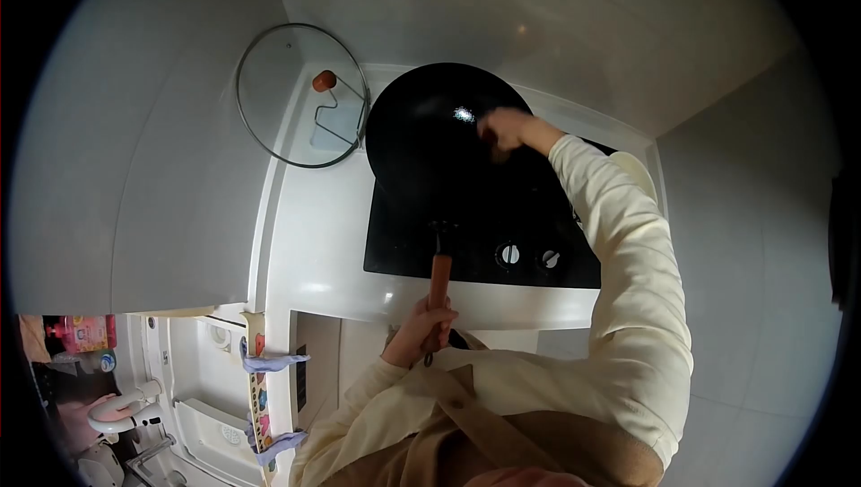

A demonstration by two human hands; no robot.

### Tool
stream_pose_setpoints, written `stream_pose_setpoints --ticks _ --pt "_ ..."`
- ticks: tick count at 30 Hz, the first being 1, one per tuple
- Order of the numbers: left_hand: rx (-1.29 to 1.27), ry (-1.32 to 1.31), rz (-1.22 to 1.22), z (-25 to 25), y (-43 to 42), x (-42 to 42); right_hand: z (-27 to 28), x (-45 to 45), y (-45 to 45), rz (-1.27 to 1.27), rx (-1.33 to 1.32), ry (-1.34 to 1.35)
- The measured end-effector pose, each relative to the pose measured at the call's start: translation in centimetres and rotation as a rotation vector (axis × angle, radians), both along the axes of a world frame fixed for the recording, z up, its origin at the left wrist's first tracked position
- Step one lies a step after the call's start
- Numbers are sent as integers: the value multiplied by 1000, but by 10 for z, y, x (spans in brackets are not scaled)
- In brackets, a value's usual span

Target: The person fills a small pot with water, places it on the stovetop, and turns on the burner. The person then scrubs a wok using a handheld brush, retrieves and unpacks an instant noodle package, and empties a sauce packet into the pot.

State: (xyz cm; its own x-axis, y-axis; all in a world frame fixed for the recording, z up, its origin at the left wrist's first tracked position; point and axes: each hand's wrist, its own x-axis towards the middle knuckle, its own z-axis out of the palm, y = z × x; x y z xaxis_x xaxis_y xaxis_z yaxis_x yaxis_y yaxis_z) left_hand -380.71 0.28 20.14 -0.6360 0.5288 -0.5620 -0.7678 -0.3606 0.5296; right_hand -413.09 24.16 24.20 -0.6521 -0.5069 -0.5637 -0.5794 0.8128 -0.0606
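A black wok (421,142) with a brown handle (439,279) is on the black cooktop (395,245). My left hand (423,330) is wrapped round the lower end of that handle. My right hand (505,131) is over the right side of the wok, its fingers pointing down toward the dark inner surface. Motion smears those fingers, so whether they hold anything cannot be made out. A bright glint shows on the wok beside them.
A glass lid (300,124) with a brown knob stands upright in a wire holder left of the wok. Two knobs (509,255) sit on the cooktop's front right. At lower left are a sink (206,424), a white faucet (126,417) and a pink bottle (85,333). Walls enclose the corner.
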Motion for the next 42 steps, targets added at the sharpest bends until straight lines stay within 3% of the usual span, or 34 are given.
stream_pose_setpoints --ticks 1,2,3,7,10,13,15,17,19,21,23,25,27,29,31,32,35,36,37,38,39,41,42 --pt "4 8 5 1 0 0 10 3 -2 51 -12 502" --pt "2 11 13 2 0 0 5 -6 -5 152 -54 812" --pt "-19 3 3 2 0 0 1 -9 -15 262 7 943" --pt "-27 -3 -6 2 -5 -2 -39 42 -34 327 -228 594" --pt "-45 12 -13 3 -6 0 -29 60 -34 287 -320 185" --pt "-55 40 -10 -1 -8 0 0 40 -10 156 -187 -295" --pt "-67 42 -7 -1 -7 0 20 14 3 158 128 -5" --pt "-77 56 0 -1 -8 0 19 -5 3 196 33 754" --pt "-82 70 -7 -2 -7 0 0 -18 -11 431 -58 1076" --pt "-67 58 -9 4 -8 0 -33 -5 -19 423 -73 1036" --pt "-44 48 -4 7 -11 -3 -91 0 -17 389 -81 1169" --pt "-1 26 5 6 -11 -2 -46 67 -59 51 694 791" --pt "16 -7 5 7 -12 -1 -35 86 -73 -174 662 507" --pt "30 -15 -3 7 -11 -4 -14 87 -73 -38 400 216" --pt "48 -26 -9 5 -11 -2 19 80 -87 -327 27 -204" --pt "56 -24 -15 1 -11 -3 -3 69 -77 -475 -353 -425" --pt "64 -16 -27 -3 -13 -4 -8 58 -58 -392 -368 -427" --pt "63 -17 -29 -4 -14 -4 -3 51 -50 -312 -186 -297" --pt "58 -8 -20 -3 -13 -2 -5 45 -48 -74 17 100" --pt "53 2 -14 -2 -11 -2 -1 36 -39 -268 117 255" --pt "49 19 -8 0 -10 -3 -16 27 -27 -131 -22 732" --pt "41 -10 -23 3 -9 -5 -21 16 -28 75 -71 848" --pt "25 -10 -43 5 -12 -5 -33 22 -31 81 -255 785"
